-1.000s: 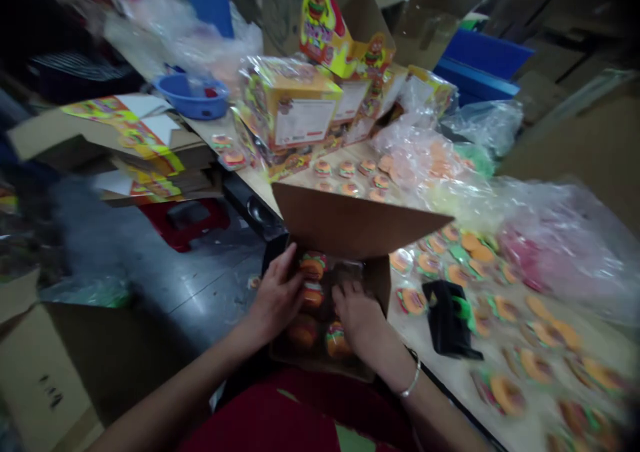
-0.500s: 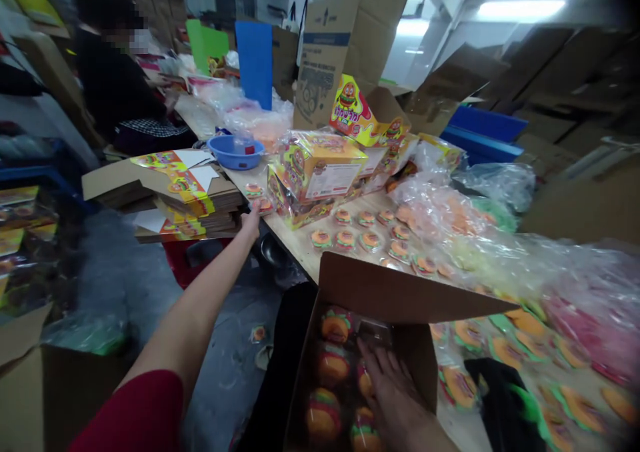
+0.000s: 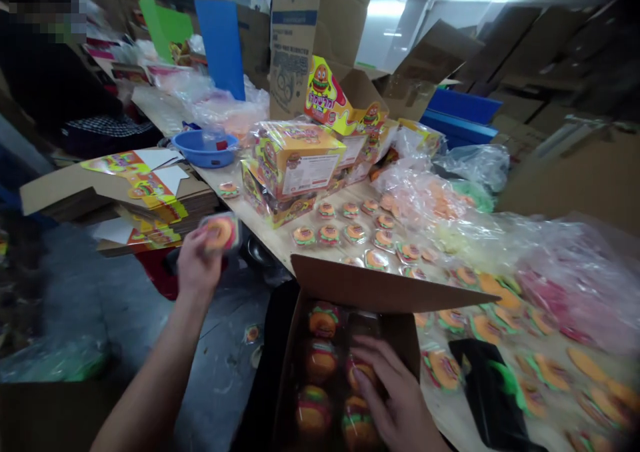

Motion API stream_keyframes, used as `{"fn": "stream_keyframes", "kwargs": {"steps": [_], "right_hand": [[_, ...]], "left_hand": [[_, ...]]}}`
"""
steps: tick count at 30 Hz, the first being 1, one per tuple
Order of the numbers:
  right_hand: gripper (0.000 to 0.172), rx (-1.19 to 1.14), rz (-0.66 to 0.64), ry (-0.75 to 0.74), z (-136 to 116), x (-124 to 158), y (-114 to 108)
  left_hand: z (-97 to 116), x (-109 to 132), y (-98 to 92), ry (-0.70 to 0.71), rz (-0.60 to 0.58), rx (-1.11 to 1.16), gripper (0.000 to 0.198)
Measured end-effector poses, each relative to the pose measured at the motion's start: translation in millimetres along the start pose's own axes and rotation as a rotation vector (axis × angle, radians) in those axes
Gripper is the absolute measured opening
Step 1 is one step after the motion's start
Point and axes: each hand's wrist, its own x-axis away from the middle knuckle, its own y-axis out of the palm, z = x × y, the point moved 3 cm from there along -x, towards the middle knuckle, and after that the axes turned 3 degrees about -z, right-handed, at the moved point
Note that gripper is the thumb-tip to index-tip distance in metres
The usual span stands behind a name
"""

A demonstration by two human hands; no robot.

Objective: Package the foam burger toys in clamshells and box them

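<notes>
My left hand [image 3: 200, 259] grips a packaged toy-like burger [image 3: 220, 232] in a clear plastic shell, held above the floor beside the table. A brown cardboard box [image 3: 395, 292] stands open in front of me with its flap raised. Inside lie several packaged burgers [image 3: 321, 362] in two columns. Over the right column rests my right hand [image 3: 395, 392], fingers apart, touching a burger [image 3: 363, 375] there. At the far end of that column the slot holds a clear plastic piece [image 3: 363, 324], its content too dark to tell.
Packaged burgers [image 3: 354, 232] lie across the table [image 3: 280, 245], with a blue basin [image 3: 205, 152], yellow display boxes [image 3: 300, 162] and plastic bags [image 3: 565, 279] around. Flattened cardboard [image 3: 165, 199] is stacked at left. A black item [image 3: 485, 385] lies at right. A seated person [image 3: 65, 85] is at far left.
My left hand has lifted a packaged burger from the table edge and drawn it back toward me. My right hand's fingers have curled slightly over the box. The view has shifted right.
</notes>
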Motion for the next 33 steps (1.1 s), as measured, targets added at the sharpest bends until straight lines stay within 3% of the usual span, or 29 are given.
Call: {"fn": "stream_keyframes", "kwargs": {"steps": [1, 4, 5, 7, 9, 11, 13, 17, 21, 24, 26, 28, 29, 31, 33], "right_hand": [[0.032, -0.078, -0.015, 0.017, -11.2, 1.2, -3.9], [0.058, -0.274, -0.142, 0.074, -46.5, 2.0, -12.2], [0.068, -0.310, -0.209, 0.065, -55.8, 0.4, -14.3], [0.071, -0.322, -0.305, 0.029, -64.1, -6.2, -20.4], [0.063, -0.240, -0.317, 0.011, -56.3, -16.7, -30.1], [0.056, -0.065, -0.261, 0.007, -38.6, -30.2, -40.8], [0.050, 0.204, -0.209, 0.010, -20.2, -43.9, -47.2], [0.037, 0.707, -0.237, 0.017, -0.8, -59.7, -40.9], [0.030, 0.868, -0.257, -0.001, 2.0, -57.1, -29.1], [0.037, 0.879, -0.193, 0.000, 2.9, -52.3, -26.5], [0.044, 0.848, -0.137, -0.025, 2.0, -47.9, -28.9], [0.044, 0.783, -0.013, -0.108, -1.6, -38.8, -35.4], [0.041, 0.748, 0.100, -0.146, -3.5, -31.2, -40.3], [0.038, 0.665, 0.374, -0.134, -2.8, -9.6, -48.9], [0.043, 0.555, 0.516, 0.010, 6.4, 15.4, -46.5]], "left_hand": [[5.2, 34.8, -11.3, 0.010, -0.102, 0.033, 0.028], [16.7, 138.3, -26.6, 0.173, -0.705, -0.052, 0.035], [16.9, 165.6, -27.5, 0.240, -0.865, -0.115, 0.031], [11.1, 199.5, -23.0, 0.352, -1.065, -0.223, 0.030], [0.8, 207.5, -12.6, 0.572, -1.087, -0.405, 0.034], [-11.5, 200.3, -0.9, 0.846, -0.974, -0.662, 0.039], [-24.1, 190.5, 8.9, 1.028, -0.868, -0.877, 0.039], [-43.1, 186.5, 19.0, 1.086, -0.906, -1.050, 0.031], [-49.3, 189.9, 18.5, 1.064, -0.979, -0.996, 0.034], [-51.2, 187.3, 13.6, 1.010, -0.983, -0.869, 0.054], [-52.1, 182.8, 5.4, 0.897, -0.836, -0.726, 0.075], [-58.5, 180.1, -6.0, 0.632, -0.709, -0.555, 0.084], [-65.0, 181.4, -11.5, 0.445, -0.702, -0.472, 0.080], [-81.9, 191.6, -20.2, 0.032, -0.772, -0.329, 0.072], [-97.3, 206.7, -27.3, -0.283, -0.812, -0.222, 0.075]]}}
